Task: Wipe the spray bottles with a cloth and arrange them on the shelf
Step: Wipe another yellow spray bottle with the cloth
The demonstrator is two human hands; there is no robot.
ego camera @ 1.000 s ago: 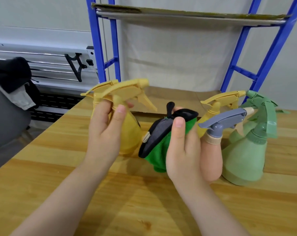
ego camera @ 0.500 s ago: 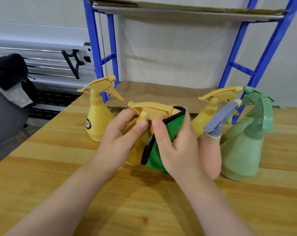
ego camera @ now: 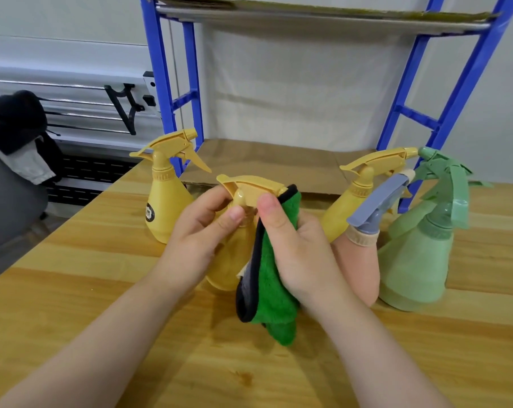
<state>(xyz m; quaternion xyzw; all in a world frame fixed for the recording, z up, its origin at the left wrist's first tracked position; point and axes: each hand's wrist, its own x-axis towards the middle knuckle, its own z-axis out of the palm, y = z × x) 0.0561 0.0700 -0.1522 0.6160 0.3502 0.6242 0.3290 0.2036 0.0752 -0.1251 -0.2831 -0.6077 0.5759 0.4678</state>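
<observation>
The left hand (ego camera: 200, 231) is curling its fingers and thumb around the neck of a yellow spray bottle (ego camera: 234, 260), just under the trigger head, holding it upright in the middle of the wooden table (ego camera: 72, 290). The right hand (ego camera: 296, 254) is gripping a green cloth (ego camera: 274, 298) with a dark edge, pressing it against the right side of that bottle with the thumb up by the sprayer top; the two hands are sitting close together, thumbs nearly touching. The cloth is hanging down to the tabletop. Behind and to the left, a second yellow bottle (ego camera: 167, 201) is standing alone. To the right, a third yellow bottle (ego camera: 355, 201), a pink bottle with a grey-blue sprayer (ego camera: 364, 263) and green bottles (ego camera: 417, 266) are crowding together. A blue shelf frame (ego camera: 167, 83) is standing behind them, its lower level lined with cardboard (ego camera: 264, 163).
</observation>
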